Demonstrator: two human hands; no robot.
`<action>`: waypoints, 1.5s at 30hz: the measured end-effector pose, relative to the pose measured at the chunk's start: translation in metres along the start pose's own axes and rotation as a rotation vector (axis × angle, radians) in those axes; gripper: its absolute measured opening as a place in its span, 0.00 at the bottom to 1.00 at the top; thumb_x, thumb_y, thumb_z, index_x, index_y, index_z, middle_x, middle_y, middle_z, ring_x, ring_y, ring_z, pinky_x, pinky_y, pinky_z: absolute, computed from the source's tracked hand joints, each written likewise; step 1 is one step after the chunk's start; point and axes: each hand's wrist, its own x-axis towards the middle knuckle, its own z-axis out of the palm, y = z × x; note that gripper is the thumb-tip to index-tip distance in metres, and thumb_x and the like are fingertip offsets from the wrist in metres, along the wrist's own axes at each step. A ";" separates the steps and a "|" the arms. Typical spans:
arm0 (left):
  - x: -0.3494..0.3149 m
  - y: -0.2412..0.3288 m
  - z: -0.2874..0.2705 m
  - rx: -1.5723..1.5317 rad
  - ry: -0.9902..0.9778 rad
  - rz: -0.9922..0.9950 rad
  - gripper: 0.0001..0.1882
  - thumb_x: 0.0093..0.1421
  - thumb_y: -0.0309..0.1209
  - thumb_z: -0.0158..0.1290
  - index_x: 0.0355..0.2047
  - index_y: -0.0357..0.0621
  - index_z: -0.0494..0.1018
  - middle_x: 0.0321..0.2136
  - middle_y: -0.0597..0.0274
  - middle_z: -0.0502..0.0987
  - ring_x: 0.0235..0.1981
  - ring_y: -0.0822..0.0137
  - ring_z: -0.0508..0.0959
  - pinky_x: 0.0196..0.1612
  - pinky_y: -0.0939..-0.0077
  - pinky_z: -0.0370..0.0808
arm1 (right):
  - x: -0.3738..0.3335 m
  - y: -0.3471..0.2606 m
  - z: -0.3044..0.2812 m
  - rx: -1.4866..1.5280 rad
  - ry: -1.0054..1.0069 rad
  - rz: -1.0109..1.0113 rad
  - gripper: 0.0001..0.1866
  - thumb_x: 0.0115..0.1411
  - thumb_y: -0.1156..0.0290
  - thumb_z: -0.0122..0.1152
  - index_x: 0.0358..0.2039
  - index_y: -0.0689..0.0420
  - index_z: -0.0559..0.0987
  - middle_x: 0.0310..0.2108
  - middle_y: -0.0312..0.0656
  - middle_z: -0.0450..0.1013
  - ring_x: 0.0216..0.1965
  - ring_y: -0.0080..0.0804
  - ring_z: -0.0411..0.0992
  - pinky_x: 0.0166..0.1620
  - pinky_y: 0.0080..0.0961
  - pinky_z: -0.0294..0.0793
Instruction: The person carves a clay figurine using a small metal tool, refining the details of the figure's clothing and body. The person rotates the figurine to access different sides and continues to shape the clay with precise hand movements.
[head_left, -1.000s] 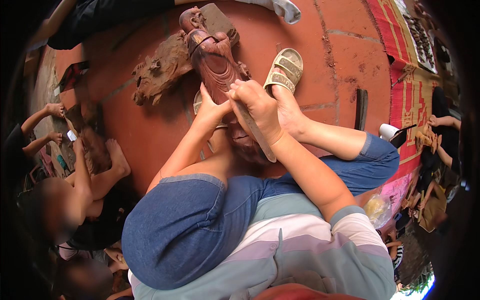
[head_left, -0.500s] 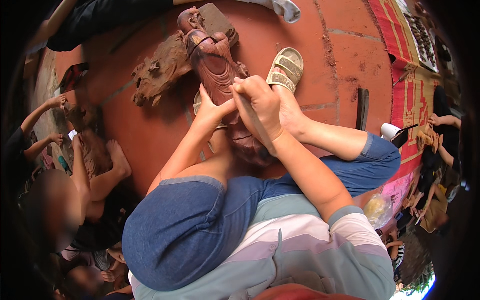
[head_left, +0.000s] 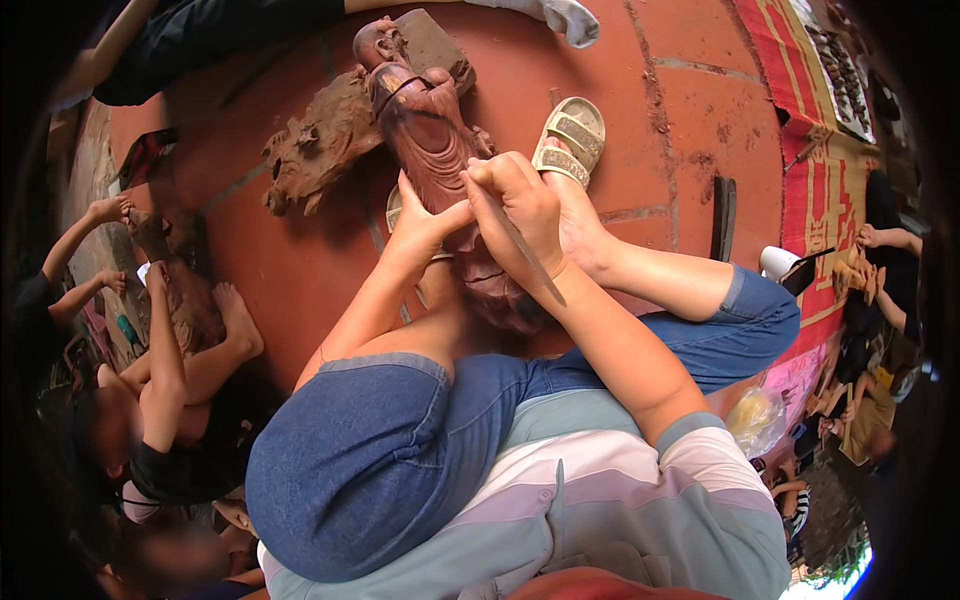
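Between the person's bent legs [head_left: 345, 460] lies the statue [head_left: 428, 135]. The left hand [head_left: 425, 222] clasps it, thumb laid across; the right hand [head_left: 522, 205] grasps a slim tool [head_left: 528, 252], slanting over it. Beyond, its upper end overlies a log [head_left: 325, 140] on the floor [head_left: 690, 110].

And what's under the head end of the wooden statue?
Rough brown wood pokes out on both sides of the statue. The statue hides the middle, so I can't tell whether that wood is one piece or two.
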 end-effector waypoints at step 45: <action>-0.001 0.000 -0.002 0.005 0.012 -0.050 0.76 0.42 0.48 0.72 0.66 0.29 0.20 0.65 0.37 0.53 0.66 0.52 0.58 0.66 0.66 0.57 | 0.000 0.002 -0.005 -0.027 -0.088 -0.119 0.06 0.55 0.75 0.62 0.33 0.55 0.75 0.31 0.42 0.72 0.30 0.42 0.76 0.31 0.33 0.77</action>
